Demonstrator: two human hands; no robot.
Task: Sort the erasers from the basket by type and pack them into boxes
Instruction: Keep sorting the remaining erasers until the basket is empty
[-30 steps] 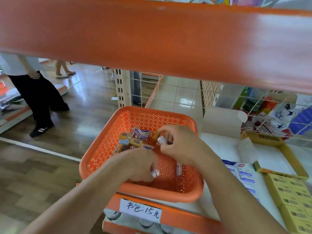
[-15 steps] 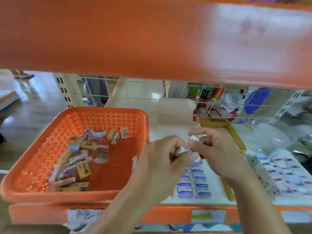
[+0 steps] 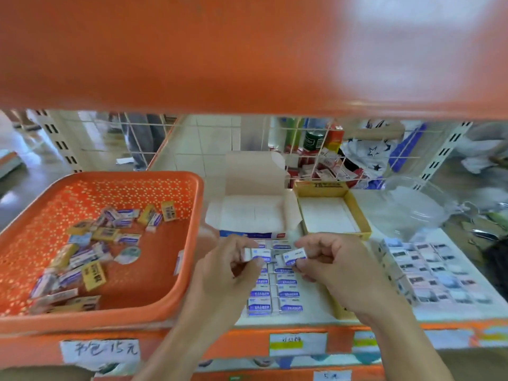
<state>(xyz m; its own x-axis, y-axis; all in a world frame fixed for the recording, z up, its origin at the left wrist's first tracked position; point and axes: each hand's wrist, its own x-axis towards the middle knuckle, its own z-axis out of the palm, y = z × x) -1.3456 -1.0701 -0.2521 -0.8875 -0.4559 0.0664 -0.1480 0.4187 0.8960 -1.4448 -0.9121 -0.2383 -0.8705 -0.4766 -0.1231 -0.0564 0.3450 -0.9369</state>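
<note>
Head view. Two white-and-blue erasers are held over the open white box. Left hand [image 3: 228, 273] pinches the first eraser [image 3: 257, 254] between thumb and curled fingers, long side roughly level. Right hand [image 3: 338, 270] pinches the second eraser [image 3: 295, 257] the same way, slightly tilted, printed face up. The two sit near each other with a small gap between. Cannot tell whether either touches the rows below.

White box [image 3: 275, 295] lies directly under both hands, on the shelf. Matching erasers are packed flat in it, blue print up, with two columns visible between the wrists. Its lid [image 3: 253, 215] stands open at the far side, flaps spread.

Orange basket [image 3: 110, 312] sits just left of the white box; contact between them not clear. Loose erasers [image 3: 110, 235] lie scattered inside, yellow-sleeved and blue-and-white ones mixed, mostly toward the left and far part.

Yellow box [image 3: 320, 185] is beyond the right hand, beside the lid. Further right is a tray of packed erasers [image 3: 439, 273], blurred, print unreadable.

Shelf edge [image 3: 242, 342] is orange and carries price labels, with a handwritten label [image 3: 100, 350] below the basket. Upper shelf [image 3: 247, 50] fills the top of the view. Wire grid [image 3: 302, 149] stands behind, with blurred goods beyond it.
</note>
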